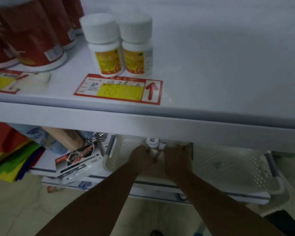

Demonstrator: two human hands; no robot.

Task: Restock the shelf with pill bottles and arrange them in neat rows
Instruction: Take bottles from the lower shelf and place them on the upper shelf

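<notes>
1. Shelf (211, 68) white, mostly bare; two pill bottles (121, 48) upright near its front edge, touching side by side, a third cap dim behind them.
2. Price tag (117, 89) with red arrow lies flat just before the bottles; red cans (32, 36) crowd the left.
3. Basket (228, 166), white and perforated, sits below the shelf lip.
4. Left hand (141, 156) and right hand (177, 159) are both down in the basket, fingers curled around white bottles (153, 143); grip partly hidden.
5. Boxes (75, 160) and coloured bags (10, 154) lower left; tiled floor (24, 210) beneath.
</notes>
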